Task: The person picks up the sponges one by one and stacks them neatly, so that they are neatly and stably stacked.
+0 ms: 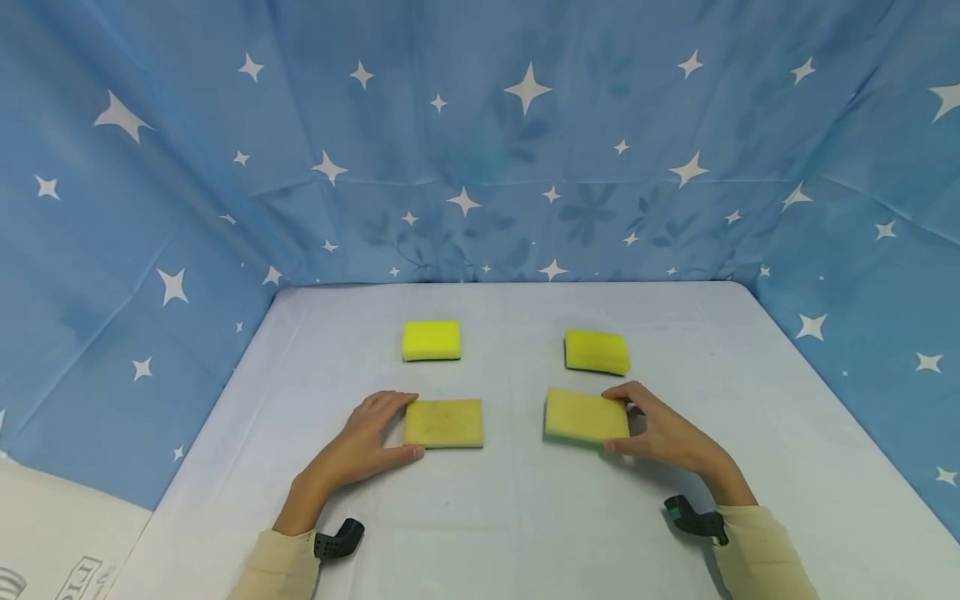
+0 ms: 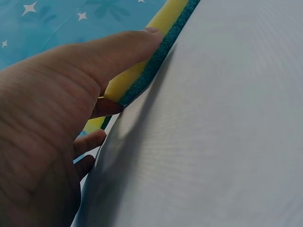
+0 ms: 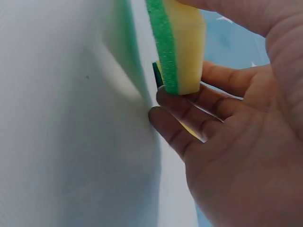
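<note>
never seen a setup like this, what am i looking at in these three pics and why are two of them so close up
A person works with bare hands while wearing three cameras. The wide picture comes from the head camera, looking down at a white table ringed by blue star-print cloth. The two close-ups come from cameras strapped to the wrists, so each shows only its own hand's work. Four yellow sponges lie on the table. The left hand grips the near left sponge by its end; the right hand grips the near right sponge, which the right wrist view shows has a green scrub layer. The far left sponge and far right sponge lie untouched.
</note>
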`<move>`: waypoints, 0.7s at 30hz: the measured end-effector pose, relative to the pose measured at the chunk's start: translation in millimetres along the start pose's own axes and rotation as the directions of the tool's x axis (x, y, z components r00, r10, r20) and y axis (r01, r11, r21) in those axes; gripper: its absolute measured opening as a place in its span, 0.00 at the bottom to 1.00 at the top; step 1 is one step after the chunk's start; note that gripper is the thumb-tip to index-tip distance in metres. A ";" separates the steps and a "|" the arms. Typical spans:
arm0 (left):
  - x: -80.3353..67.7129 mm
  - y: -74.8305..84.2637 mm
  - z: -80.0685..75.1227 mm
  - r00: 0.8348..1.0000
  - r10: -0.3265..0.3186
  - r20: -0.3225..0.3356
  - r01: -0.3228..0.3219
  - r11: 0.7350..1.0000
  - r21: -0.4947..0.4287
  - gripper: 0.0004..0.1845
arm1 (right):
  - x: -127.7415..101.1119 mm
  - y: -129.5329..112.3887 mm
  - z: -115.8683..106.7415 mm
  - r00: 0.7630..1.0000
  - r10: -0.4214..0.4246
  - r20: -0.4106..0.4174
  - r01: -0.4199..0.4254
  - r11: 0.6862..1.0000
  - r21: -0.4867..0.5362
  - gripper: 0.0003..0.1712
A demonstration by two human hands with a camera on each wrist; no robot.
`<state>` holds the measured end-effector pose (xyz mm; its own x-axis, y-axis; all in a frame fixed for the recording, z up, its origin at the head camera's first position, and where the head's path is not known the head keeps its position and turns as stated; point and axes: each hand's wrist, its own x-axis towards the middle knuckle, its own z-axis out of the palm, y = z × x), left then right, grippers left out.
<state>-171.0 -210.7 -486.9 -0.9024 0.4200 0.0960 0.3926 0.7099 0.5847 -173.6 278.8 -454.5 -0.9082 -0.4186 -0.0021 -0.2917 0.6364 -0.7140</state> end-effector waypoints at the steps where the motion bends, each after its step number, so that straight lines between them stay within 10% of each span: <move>1: -0.3 0.2 -0.2 1.000 -0.005 0.001 0.005 1.000 -0.002 0.46 | 0.6 0.5 0.9 1.000 0.001 -0.006 -0.001 1.000 0.000 0.44; 21: -1.8 0.1 -3.1 1.000 0.004 0.006 -0.004 1.000 -0.027 0.43 | 9.8 -7.6 8.8 0.993 -0.082 -0.084 0.081 0.997 -0.006 0.39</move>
<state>-169.9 -213.1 -484.5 -0.8996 0.4266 0.0935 0.3914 0.6927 0.6057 -177.7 264.2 -455.2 -0.9033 -0.4134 0.1148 -0.3664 0.6042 -0.7076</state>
